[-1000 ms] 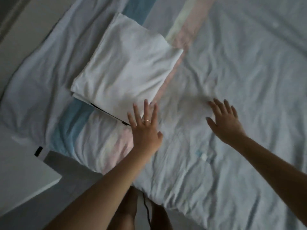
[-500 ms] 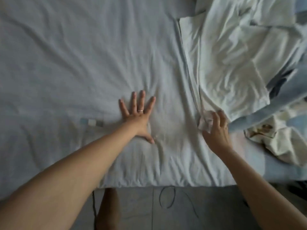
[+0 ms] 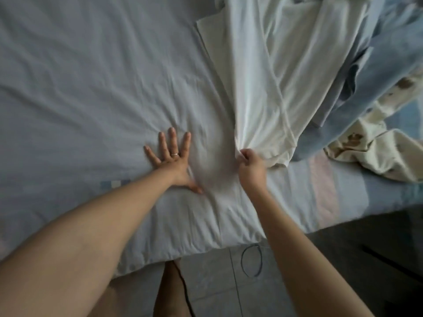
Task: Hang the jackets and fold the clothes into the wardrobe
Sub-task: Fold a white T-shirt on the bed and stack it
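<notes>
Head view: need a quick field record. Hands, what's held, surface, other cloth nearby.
left hand: flat, fingers spread, pressing on the bed sheet
right hand: fingers curled, gripping the near edge of the white garment
white garment: unfolded, stretched along the bed away from the right hand
blue garment: crumpled, right of the white garment
cream patterned cloth: crumpled, far right on the bed
</notes>
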The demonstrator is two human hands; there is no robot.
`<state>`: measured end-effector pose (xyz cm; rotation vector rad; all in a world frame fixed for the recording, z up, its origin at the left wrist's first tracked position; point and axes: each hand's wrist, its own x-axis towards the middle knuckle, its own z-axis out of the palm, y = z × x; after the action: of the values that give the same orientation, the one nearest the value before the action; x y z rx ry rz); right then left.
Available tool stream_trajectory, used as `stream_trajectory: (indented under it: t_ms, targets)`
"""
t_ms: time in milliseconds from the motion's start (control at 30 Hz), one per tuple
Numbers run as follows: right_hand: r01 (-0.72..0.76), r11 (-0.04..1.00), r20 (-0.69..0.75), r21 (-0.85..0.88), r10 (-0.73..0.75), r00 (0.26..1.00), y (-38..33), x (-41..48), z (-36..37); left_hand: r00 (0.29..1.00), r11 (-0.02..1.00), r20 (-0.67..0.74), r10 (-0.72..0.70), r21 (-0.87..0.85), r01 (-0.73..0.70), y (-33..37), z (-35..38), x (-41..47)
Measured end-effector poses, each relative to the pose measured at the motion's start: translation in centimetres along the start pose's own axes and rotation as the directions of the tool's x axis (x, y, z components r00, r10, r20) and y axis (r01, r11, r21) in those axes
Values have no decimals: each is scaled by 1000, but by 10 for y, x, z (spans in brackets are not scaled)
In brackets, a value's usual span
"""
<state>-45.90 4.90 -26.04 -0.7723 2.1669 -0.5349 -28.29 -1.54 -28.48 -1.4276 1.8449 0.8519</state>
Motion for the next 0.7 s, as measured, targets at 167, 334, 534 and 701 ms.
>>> stream_trajectory:
  t_ms: [167,334,534,701]
  targets:
    - [109,988,314,109,-138,939,-28,-49,30,972,908,-225,-64,-418,-37,-2,-6,-6]
    - [335,941,782,-49,-173,599,-44,-116,73,977,277,-195,-86,-947,-165,-20,-5,-46]
    - [131,964,597,-233,35,802,-13,-160,100,978,413,-138,-153,-909,-64,-92,55,-90]
    - [-344,761,58,550,376,925,-28,-152,97,997,609,45,68,-793,-6,-159,98,-141]
